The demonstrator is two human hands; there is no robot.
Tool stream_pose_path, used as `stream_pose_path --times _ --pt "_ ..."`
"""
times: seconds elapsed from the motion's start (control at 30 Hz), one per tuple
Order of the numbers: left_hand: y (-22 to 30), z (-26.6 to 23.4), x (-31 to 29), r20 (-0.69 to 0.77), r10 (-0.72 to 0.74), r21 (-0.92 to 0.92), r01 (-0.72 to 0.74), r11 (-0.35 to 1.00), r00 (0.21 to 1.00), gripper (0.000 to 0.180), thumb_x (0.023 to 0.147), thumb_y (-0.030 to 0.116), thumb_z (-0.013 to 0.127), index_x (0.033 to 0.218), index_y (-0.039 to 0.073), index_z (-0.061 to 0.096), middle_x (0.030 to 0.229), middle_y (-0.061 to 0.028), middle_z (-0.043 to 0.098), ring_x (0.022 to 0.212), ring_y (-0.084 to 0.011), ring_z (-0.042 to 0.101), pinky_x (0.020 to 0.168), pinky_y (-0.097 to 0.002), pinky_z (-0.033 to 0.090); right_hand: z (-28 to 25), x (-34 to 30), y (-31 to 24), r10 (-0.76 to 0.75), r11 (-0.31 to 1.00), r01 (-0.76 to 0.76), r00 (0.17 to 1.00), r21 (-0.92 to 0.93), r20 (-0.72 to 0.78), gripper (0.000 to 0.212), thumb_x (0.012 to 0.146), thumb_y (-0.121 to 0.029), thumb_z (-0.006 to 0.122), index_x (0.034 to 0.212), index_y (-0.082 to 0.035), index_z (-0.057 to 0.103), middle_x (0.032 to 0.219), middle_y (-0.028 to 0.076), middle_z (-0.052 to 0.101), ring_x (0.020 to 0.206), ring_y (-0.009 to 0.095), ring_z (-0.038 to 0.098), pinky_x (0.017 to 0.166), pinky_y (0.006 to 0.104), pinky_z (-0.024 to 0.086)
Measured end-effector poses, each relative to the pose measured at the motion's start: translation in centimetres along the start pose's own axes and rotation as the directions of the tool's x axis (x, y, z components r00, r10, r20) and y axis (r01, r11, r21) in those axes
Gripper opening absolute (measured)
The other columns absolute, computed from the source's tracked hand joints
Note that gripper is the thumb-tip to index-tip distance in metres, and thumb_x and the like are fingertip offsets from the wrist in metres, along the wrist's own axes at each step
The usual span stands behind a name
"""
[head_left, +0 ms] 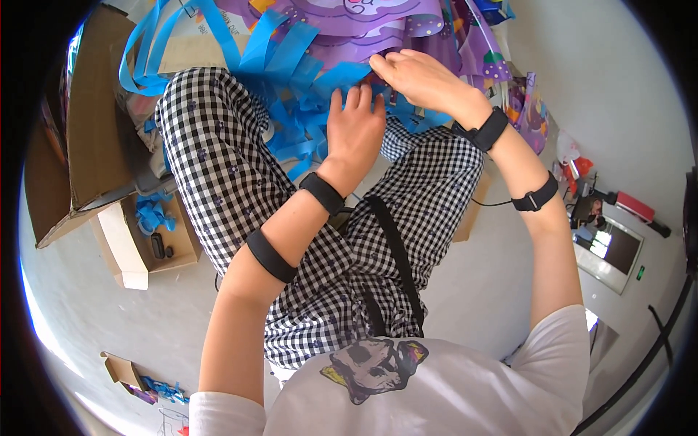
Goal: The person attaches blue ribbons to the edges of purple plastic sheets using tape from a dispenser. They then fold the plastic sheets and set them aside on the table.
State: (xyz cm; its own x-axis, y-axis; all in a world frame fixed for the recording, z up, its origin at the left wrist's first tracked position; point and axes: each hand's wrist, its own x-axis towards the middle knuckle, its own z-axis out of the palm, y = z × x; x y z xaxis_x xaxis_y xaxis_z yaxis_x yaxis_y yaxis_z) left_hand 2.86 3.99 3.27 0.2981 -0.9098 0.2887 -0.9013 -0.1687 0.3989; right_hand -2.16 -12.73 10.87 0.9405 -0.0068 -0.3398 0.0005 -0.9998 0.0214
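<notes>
Two bare hands work above the person's lap, over a heap of blue paper strips (294, 109) that spills across the checked trousers (218, 167) and up toward the top edge of the view. The left hand (355, 131) lies flat on the strips with its fingers straight and close together, palm down; the right hand (418, 76) curls over the far edge of the heap beside a purple printed sheet (363, 18), fingers bent, though whether they pinch anything cannot be told. Little free room shows around the hands: strips and purple sheets crowd the top, and an open cardboard box (80, 145) stands close on the left. Bare pale floor (94, 305) opens lower left and to the right of the legs. Most strips run long-ways from upper left down toward the knees, some looping. A smaller box (138, 254) with blue scraps sits beside the left leg.
</notes>
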Motion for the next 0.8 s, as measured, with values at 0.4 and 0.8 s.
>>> stream_pose_path --times 0.4,0.8 --pt "-0.1 0.5 0.2 -0.089 0.014 0.014 -0.013 1.0 0.996 0.032 0.076 0.012 0.064 0.106 0.002 0.067 0.116 -0.0147 0.06 0.109 -0.0267 0.054 0.096 -0.0486 0.041 0.9 1.1 -0.3 -0.082 0.995 0.077 0.994 -0.062 -0.077 0.029 0.076 0.002 0.06 0.102 0.001 0.046 0.074 0.014 0.059 0.08 0.032 0.06 0.077 0.0391 0.048" --pt "-0.1 0.5 0.2 -0.1 0.014 0.028 -0.011 1.0 0.995 0.032 0.075 0.013 0.064 0.104 0.001 0.067 0.113 -0.0142 0.06 0.106 -0.0258 0.054 0.094 -0.0462 0.041 0.9 1.5 -0.1 -0.16 0.982 0.147 0.981 -0.12 -0.106 0.023 0.083 -0.007 0.057 0.103 0.0 0.049 0.082 0.013 0.058 0.085 0.031 0.061 0.073 0.0379 0.051"
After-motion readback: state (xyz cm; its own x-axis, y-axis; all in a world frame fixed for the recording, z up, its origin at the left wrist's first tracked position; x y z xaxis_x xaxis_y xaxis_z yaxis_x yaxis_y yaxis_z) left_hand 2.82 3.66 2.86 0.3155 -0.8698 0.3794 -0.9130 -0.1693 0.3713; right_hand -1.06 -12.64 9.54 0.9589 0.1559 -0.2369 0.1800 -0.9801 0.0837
